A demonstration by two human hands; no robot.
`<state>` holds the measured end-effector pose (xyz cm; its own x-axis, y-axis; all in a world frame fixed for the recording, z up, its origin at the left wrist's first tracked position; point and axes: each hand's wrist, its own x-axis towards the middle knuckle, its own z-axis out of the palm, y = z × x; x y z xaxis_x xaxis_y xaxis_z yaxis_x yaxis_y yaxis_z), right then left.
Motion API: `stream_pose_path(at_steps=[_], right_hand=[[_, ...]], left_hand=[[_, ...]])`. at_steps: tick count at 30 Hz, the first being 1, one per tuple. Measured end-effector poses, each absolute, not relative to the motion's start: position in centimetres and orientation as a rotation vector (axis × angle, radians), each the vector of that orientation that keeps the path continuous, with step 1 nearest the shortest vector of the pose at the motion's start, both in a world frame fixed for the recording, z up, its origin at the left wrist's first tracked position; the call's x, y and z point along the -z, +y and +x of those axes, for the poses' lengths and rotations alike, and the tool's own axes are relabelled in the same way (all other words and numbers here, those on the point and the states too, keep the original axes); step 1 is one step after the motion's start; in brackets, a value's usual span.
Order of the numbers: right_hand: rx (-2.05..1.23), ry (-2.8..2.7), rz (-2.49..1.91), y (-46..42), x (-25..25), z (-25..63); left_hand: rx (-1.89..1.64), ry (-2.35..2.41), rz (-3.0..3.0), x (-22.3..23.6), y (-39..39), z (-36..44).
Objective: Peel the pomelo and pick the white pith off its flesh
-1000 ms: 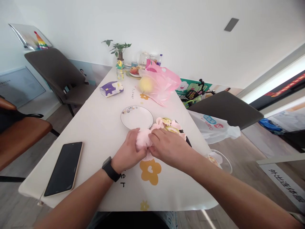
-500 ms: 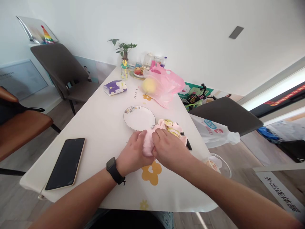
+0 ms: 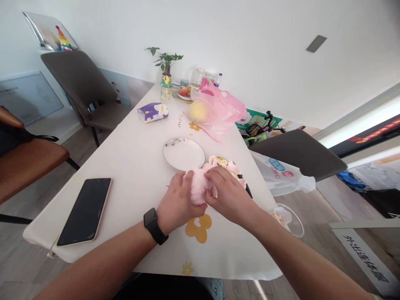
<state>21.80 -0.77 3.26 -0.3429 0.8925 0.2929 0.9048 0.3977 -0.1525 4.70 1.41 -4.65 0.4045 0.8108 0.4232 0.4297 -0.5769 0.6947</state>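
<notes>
In the head view, a pale pink peeled fruit (image 3: 197, 188) is held above the near part of the bench (image 3: 131, 171). Its left side is cupped by the left hand (image 3: 178, 201), and its right side is pinched by the right hand (image 3: 229, 192); both are brought close together. Pieces of peel (image 3: 233, 167) are heaped just beyond the right hand. A round plate (image 3: 184, 154) is set beyond the fruit, and a phone (image 3: 84, 212) is laid well to the left.
</notes>
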Motion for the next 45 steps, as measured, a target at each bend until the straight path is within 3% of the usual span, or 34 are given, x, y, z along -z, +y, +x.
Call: stream_pose_path(at_steps=[10, 26, 35, 45], right_hand=[[0.248, -2.436, -1.576, -0.4, -3.2, 21.9], [0.006, -2.669, -1.633, -0.6, -6.8, 22.4], [0.525, -2.884, -1.31, 0.0, -4.1, 23.2], [0.099, -2.618, -1.456, 0.0, -5.5, 23.3]], left_hand=[[-1.008, 1.053, 2.178, 4.3, 1.1, 4.7], [-1.016, 1.03, 2.163, 4.0, 1.5, 4.6], [-0.97, 1.043, 2.106, 3.9, 1.9, 4.5], [-0.971, 1.02, 2.077, 3.9, 2.1, 4.4]])
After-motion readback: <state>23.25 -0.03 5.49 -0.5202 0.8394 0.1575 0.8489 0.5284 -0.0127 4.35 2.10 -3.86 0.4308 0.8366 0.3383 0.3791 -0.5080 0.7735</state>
